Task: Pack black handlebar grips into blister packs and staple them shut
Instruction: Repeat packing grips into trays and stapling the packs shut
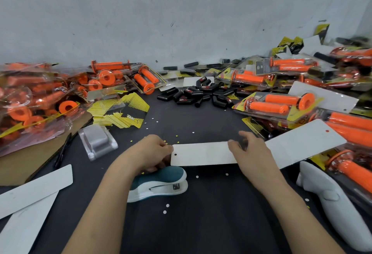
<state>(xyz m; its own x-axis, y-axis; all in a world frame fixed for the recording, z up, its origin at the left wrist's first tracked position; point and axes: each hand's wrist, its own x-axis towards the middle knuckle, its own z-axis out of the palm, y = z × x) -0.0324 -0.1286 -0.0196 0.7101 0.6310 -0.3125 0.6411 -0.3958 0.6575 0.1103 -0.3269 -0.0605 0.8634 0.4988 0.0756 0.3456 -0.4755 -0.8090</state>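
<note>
- Dead centre, the white card [203, 154] is held flat above the dark table [201, 223], blank side up, with a punched hole at its 9 o'clock end.
- Left hand [153, 153] has its fingers curled in, pinching that holed end.
- Right hand [249, 151] is curled round the 3 o'clock end, gripping it.
- Just below the card at 7 o'clock sits the teal-and-white stapler [161, 183], partly under the left hand.
- Up at 12 o'clock, loose black grips [201, 94] lie in a heap.
- At 9 o'clock there's a clear blister tray [97, 143].
- Yellow-and-black cards [124, 112] are fanned out at 11.
- Packed orange grips [40, 96] are piled at 10 o'clock, with more at 2.
</note>
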